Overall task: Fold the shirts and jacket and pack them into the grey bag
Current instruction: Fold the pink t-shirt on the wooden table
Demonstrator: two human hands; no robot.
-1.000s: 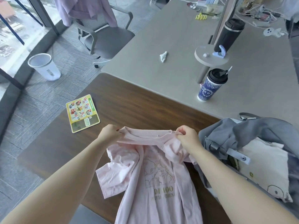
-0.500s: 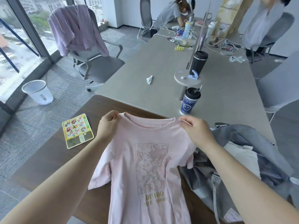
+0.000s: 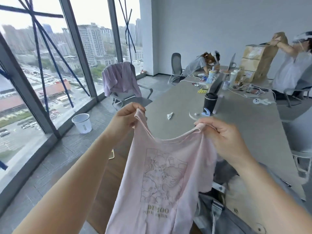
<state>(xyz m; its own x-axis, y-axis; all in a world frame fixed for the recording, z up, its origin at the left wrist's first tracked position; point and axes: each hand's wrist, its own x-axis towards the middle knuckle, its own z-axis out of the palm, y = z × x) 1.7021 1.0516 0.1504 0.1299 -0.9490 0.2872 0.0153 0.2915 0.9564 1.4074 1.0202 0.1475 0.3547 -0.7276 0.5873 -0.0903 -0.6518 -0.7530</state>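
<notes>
A pale pink T-shirt (image 3: 162,179) with a line drawing and gold lettering on its front hangs in the air before me. My left hand (image 3: 125,118) pinches its left shoulder and my right hand (image 3: 224,135) grips its right shoulder, so the neckline sags between them. The grey bag (image 3: 224,217) lies at the lower right on the brown table (image 3: 118,164), partly hidden by the shirt and my right arm. A cream cloth (image 3: 244,196) lies on the bag. A lilac garment (image 3: 119,80) is draped over a grey chair's back.
A long grey table (image 3: 244,132) stretches ahead with a black tumbler (image 3: 210,102), a crumpled tissue (image 3: 170,115) and cables. Two people sit at its far end. A white bin (image 3: 82,123) stands on the floor by the window wall.
Both hands have lifted the pink shirt off the brown table and raised it higher. The view has tilted up from the table toward the room.
</notes>
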